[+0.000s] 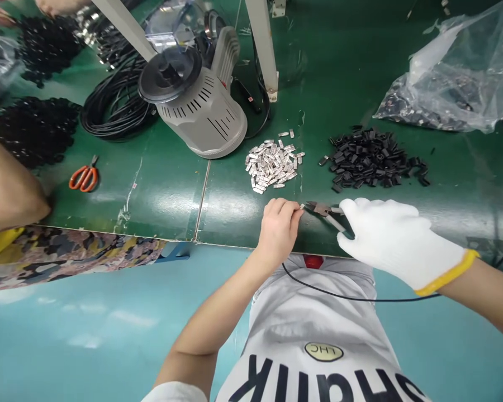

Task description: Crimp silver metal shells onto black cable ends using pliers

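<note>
My bare left hand (279,226) pinches a small silver metal connector piece (302,206) at the bench's front edge. A thin black cable (343,297) hangs below that hand and curves right across my lap; its upper end is hidden. My right hand (396,237), in a white knitted glove with a yellow cuff, is closed on a pair of pliers (321,209) with pale handles. The plier jaws point left, right beside the metal piece; whether they touch it I cannot tell. Beyond my hands lie a heap of silver connector pieces (272,164) and a heap of black plastic pieces (375,159).
A grey-white machine with a black round top (205,111) stands on the green bench (159,201), near white posts (262,50). Clear bag of small parts (444,84) back right. Leftward are coiled black cable (109,106), orange-handled pliers (84,177), black heaps and another person's arm (8,178).
</note>
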The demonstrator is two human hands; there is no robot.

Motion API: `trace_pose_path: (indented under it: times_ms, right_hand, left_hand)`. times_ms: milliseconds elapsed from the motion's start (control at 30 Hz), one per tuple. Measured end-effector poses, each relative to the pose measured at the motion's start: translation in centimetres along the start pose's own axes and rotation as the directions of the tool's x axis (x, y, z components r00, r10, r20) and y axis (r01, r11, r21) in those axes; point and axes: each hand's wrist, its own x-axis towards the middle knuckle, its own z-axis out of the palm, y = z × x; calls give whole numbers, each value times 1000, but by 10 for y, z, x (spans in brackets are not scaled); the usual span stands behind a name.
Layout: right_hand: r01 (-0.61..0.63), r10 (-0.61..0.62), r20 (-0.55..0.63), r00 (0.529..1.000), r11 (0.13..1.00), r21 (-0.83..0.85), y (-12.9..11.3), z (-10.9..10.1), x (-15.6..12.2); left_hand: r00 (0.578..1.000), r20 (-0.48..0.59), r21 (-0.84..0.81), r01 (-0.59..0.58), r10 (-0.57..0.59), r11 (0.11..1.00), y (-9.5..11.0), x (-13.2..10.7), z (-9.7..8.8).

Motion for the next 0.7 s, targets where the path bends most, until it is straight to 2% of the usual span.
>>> trace_pose_path:
  times_ms: [133,333,500,600,700]
  right_hand:
    - [5,-5,-5,1000,1000,-4,-7,-5,2]
    - [51,-58,-30,998,980,-194,-9,-3,2]
    - [18,-48,-107,993,963,-269,-8,-1,4]
    - [41,-78,-120,990,958,-284,-8,1,4]
    - [7,-62,-177,982,955,-298,-8,6,5]
  left_hand:
    - [1000,2,-3,-20,20,1000,3,-6,-7]
    - [996,62,-28,69,-67,997,2,-14,-26]
    - [989,5,-59,-147,148,987,-7,-27,-24]
    - [981,-14,22,-195,195,981,-8,-33,-17]
    - [977,-8,109,-210,212,972,-7,-36,-12]
